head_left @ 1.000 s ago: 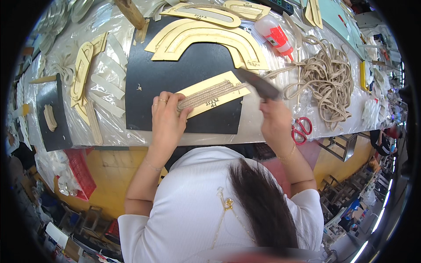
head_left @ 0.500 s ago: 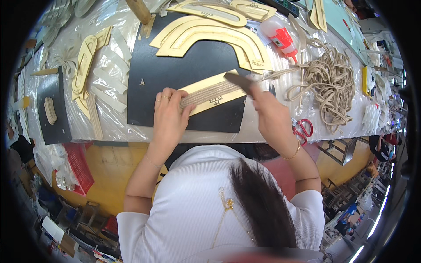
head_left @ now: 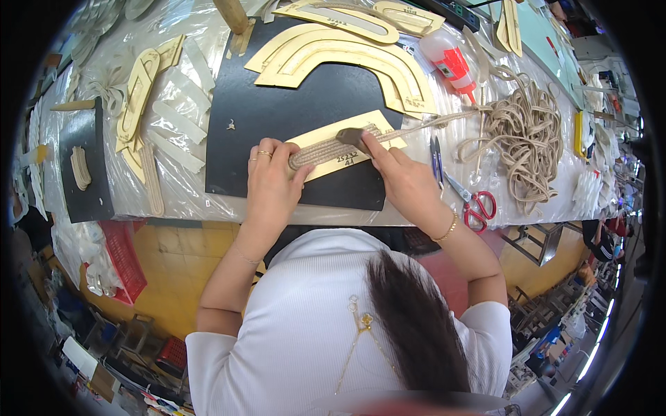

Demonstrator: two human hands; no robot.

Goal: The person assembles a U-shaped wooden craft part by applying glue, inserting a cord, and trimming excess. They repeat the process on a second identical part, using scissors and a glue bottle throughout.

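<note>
On a plastic-covered table (head_left: 191, 204), atop a black mat (head_left: 232, 166): with the left hand (head_left: 272, 172), pinching probably soft, light cord (head_left: 320, 152) on stiffish card (head_left: 329, 166) (best held by the edges); with the right hand (head_left: 408, 179), nearer the mat's right edge, gripping a dark tool (head_left: 351, 136).

left hand (head_left: 270, 182) grips beige cord (head_left: 320, 150); right hand (head_left: 409, 182) holds dark tool (head_left: 352, 136) over it

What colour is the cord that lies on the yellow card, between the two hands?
The cord is beige; the head view shows it best.
</note>
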